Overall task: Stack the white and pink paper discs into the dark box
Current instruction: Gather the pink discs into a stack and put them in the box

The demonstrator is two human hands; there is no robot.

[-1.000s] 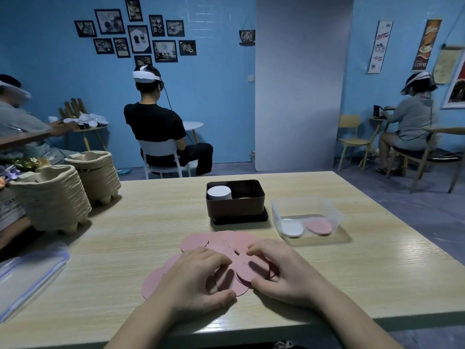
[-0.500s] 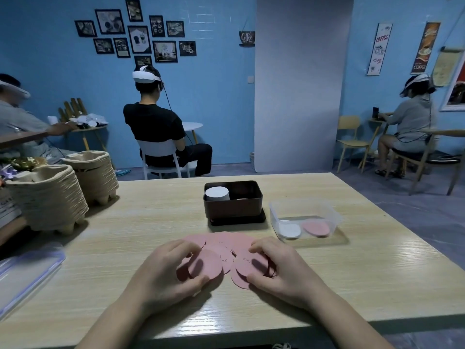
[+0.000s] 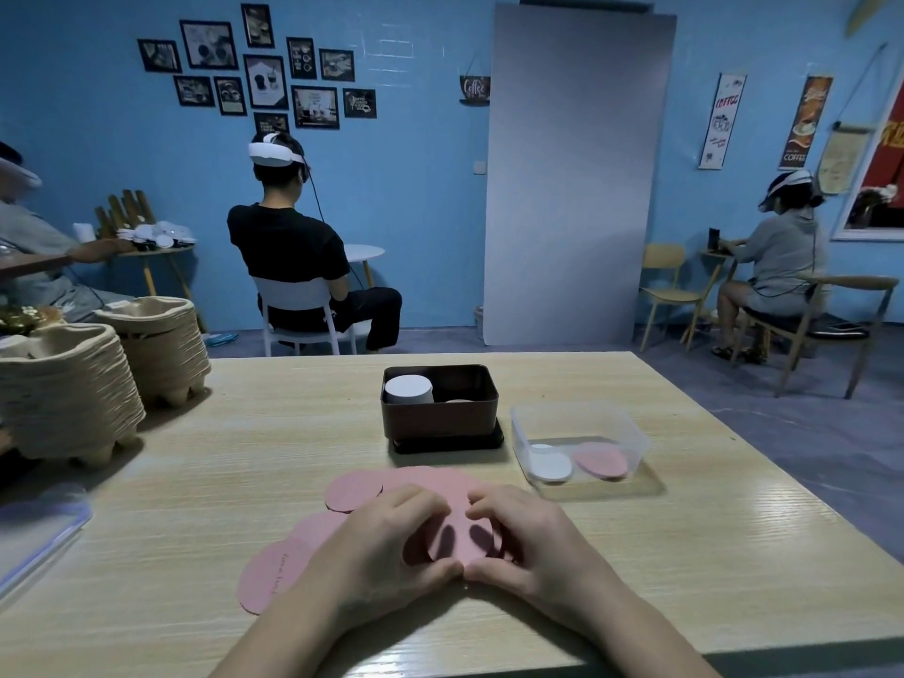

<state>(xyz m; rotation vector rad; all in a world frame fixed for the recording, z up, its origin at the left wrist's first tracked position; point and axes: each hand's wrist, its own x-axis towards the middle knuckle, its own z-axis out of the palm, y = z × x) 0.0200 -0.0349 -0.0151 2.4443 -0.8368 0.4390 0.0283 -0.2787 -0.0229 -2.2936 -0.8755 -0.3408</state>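
Vs. half a sec ago, left hand (image 3: 376,545) & right hand (image 3: 528,540) are closing in, each grip curling round the pink discs (image 3: 455,535) on the counter (image 3: 244,457), prob. squaring a pile (edges hidden) for the dark box (image 3: 440,408) just beyond, already holding white discs (image 3: 408,389).

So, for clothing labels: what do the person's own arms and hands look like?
The left hand and right hand are bare: no gloves, rings or watch visible. Both forearms are bare to the frame's edge, with no sleeves, cables or markings showing.

table (image 3: 195,482): glossy wood grain | pink discs (image 3: 353,490): matt paper | tub (image 3: 631,433): clear plastic
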